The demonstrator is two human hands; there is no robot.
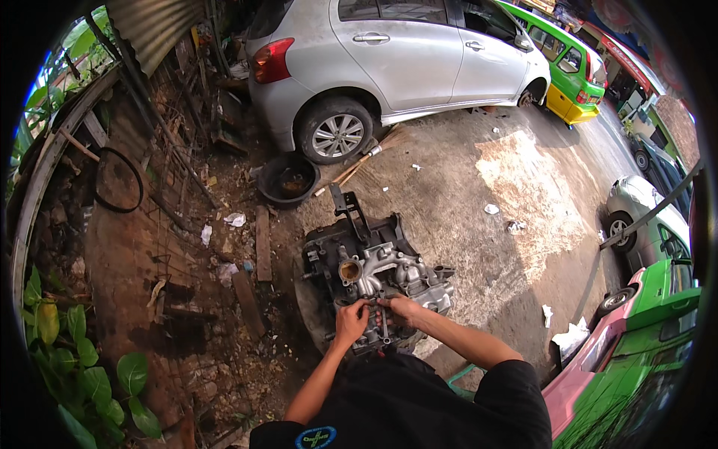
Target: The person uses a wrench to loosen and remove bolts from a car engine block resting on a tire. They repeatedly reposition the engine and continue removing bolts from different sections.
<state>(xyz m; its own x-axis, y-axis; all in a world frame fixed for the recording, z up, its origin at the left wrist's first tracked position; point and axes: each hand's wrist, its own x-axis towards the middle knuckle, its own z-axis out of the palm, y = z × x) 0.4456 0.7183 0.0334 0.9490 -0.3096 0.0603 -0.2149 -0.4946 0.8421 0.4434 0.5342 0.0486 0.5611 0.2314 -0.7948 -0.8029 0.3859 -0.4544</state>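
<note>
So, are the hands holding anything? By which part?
I can't tell: the left hand and right hand are close together at the engine, and any hold is too small to see.

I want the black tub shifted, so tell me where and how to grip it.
Probably grip the black tub by its near rim, coming from the engine side: it stands open-topped with that edge exposed, while a car wheel crowds its far side.

This looks like an open-air car-repair yard [449, 179]. An exposed engine [407, 273] sits centre frame, a silver car [419, 71] upper centre.
</note>
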